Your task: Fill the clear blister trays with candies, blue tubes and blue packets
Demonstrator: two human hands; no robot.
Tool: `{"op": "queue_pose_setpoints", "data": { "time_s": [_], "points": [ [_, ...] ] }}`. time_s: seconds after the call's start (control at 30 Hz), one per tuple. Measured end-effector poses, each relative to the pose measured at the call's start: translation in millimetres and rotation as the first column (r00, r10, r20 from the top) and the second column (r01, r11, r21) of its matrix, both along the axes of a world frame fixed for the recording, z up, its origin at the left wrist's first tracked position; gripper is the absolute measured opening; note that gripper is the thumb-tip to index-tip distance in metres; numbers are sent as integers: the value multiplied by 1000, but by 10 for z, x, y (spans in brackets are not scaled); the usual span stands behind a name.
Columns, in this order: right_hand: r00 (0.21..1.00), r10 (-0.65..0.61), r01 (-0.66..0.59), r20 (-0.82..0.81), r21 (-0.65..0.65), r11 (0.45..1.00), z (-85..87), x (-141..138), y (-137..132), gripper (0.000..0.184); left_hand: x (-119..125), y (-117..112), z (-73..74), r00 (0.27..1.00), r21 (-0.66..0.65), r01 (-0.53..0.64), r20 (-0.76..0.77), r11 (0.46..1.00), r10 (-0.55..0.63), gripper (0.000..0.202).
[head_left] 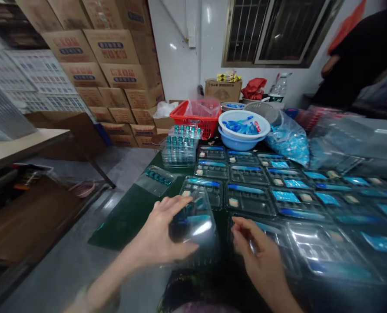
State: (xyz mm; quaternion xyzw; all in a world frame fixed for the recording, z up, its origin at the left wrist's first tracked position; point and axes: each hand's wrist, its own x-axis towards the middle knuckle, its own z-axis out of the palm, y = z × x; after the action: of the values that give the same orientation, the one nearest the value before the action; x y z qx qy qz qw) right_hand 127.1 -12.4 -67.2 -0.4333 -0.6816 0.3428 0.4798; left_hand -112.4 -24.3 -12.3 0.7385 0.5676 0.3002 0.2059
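Clear blister tray (193,226) tilts up, gripped by the left hand (157,232), fingers (180,201) curled over its top edge.
Right hand (260,248) sits nearer a flat tray (271,228), fingers (242,228) pinched; whether they hold anything is too blurred to tell.

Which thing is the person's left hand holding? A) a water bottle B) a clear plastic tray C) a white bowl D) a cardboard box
B: the left hand is curved around the edge of the clear plastic tray.

Plastic blister trays (248,200) lie on the table (128,217), nested bowls (240,143) behind them, stacked cartons (108,56) back left.
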Motion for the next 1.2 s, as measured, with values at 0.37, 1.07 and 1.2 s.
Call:
{"op": "queue_pose_setpoints", "data": {
  "time_s": [0.37,1.07,1.2],
  "points": [
    [994,98,-99,41,20,995,-128,64,-82,21,211,50,-337,885,-3,58,-462,998,-53,96],
    [931,19,-128,364,276,952,-186,-85,-47,24,-107,-89,-148,960,-16,-58,273,998,60,94],
    [875,19,-181,484,291,939,-166,-199,-35,24,-33,-79,-340,999,-46,42,1,998,-42,106]
  ]
}}
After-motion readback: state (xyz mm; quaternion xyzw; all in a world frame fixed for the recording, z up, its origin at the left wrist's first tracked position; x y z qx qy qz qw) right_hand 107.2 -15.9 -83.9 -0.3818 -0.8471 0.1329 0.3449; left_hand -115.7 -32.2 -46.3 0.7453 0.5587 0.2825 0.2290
